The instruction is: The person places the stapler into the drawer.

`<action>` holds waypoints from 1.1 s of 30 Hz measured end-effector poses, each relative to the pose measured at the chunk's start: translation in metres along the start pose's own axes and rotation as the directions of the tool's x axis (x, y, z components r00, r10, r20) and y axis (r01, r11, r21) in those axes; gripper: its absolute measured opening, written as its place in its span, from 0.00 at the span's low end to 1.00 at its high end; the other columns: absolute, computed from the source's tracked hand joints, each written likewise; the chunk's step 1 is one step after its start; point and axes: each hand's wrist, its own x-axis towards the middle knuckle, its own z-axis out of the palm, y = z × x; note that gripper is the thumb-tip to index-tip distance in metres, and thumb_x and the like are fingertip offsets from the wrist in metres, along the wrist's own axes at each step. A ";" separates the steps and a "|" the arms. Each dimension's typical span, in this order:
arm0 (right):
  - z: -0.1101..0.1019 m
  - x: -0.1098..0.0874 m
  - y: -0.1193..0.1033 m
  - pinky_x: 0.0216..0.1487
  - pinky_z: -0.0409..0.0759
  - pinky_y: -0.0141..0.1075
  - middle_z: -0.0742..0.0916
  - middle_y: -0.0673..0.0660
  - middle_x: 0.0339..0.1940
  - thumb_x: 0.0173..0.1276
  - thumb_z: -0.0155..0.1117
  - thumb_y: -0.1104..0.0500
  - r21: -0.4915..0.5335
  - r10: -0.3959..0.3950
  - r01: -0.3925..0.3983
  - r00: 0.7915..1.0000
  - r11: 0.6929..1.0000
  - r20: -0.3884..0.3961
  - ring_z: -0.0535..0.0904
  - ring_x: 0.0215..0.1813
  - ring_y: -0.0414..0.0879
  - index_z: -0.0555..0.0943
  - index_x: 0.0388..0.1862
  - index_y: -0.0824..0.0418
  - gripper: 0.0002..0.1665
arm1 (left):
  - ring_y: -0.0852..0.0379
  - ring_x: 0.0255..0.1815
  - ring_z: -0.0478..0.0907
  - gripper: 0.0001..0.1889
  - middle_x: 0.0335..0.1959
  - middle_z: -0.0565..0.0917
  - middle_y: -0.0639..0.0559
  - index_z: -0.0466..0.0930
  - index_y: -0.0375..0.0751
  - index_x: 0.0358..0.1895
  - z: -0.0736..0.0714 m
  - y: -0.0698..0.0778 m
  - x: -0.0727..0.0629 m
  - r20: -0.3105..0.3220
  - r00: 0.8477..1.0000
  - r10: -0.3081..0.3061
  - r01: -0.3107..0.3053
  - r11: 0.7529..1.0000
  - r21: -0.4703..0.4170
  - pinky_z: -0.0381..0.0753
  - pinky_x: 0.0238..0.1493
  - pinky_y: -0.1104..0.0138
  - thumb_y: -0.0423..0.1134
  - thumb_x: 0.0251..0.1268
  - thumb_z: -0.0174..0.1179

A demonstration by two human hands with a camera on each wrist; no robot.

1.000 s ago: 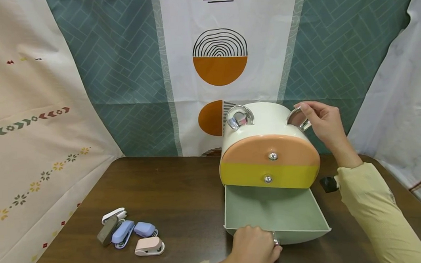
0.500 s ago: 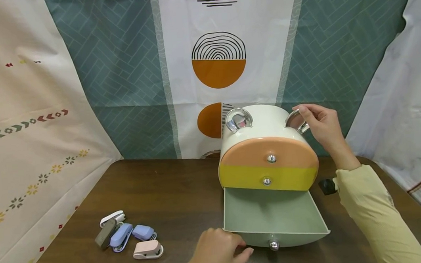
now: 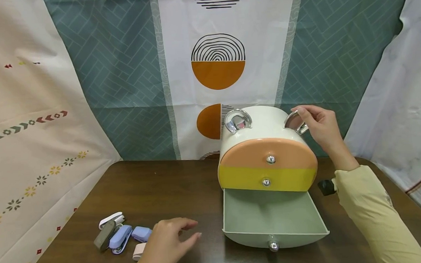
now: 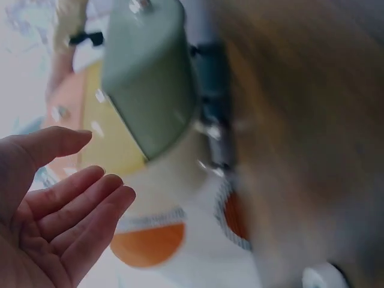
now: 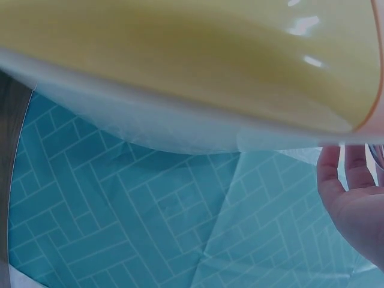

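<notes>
A rounded drawer box with a white body, two silver ear-like rings on top and orange and yellow fronts stands at the right. Its green bottom drawer is pulled out, with no contents visible. My right hand pinches the right silver ring between thumb and fingers. Left of the drawer, my left hand hovers with loosely bent fingers, holding nothing. It partly covers a pink mini stapler. In the left wrist view, the left hand shows a bare palm, fingers apart from the green drawer.
Several more mini staplers lie at the left: a blue one, a smaller blue one, a dark grey one and a white one. Patterned cloth hangs behind the brown table.
My left hand has let go of the bottom drawer's knob and moved left toward the staplers. The drawer stays out. My right hand keeps its grip on the silver ring.
</notes>
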 end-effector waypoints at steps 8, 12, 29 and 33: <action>-0.001 0.001 0.002 0.42 0.69 0.23 0.82 0.35 0.20 0.68 0.54 0.56 -0.004 -0.001 0.001 1.000 1.000 -0.001 0.76 0.37 0.32 0.81 0.45 0.64 0.15 | 0.69 0.18 0.65 0.15 0.30 0.83 0.59 0.84 0.47 0.36 -0.006 -0.036 -0.005 0.102 0.972 -0.212 0.208 0.977 0.046 0.66 0.21 0.73 0.42 0.41 0.71; -0.001 0.001 0.002 0.42 0.69 0.23 0.82 0.35 0.20 0.68 0.54 0.56 -0.005 0.001 -0.001 1.000 1.000 0.000 0.76 0.38 0.32 0.81 0.45 0.64 0.15 | 0.66 0.20 0.70 0.16 0.32 0.83 0.58 0.83 0.46 0.38 -0.007 -0.049 -0.005 0.162 0.946 -0.280 0.272 0.960 0.071 0.69 0.22 0.70 0.42 0.40 0.71; -0.001 0.001 0.001 0.44 0.69 0.23 0.82 0.34 0.21 0.68 0.54 0.55 -0.009 0.004 -0.004 1.000 1.000 -0.004 0.76 0.40 0.33 0.81 0.45 0.65 0.16 | 0.56 0.30 0.80 0.15 0.32 0.85 0.54 0.84 0.45 0.35 -0.001 -0.068 -0.004 0.208 0.931 -0.300 0.282 0.953 0.112 0.76 0.31 0.61 0.41 0.38 0.72; -0.001 0.000 0.000 0.45 0.69 0.23 0.82 0.34 0.23 0.68 0.54 0.54 -0.014 0.014 -0.014 1.000 1.000 -0.002 0.75 0.43 0.33 0.81 0.45 0.63 0.16 | 0.57 0.29 0.79 0.14 0.32 0.84 0.55 0.84 0.45 0.36 -0.010 -0.069 -0.004 0.175 0.935 -0.309 0.291 0.949 0.121 0.75 0.29 0.62 0.39 0.40 0.72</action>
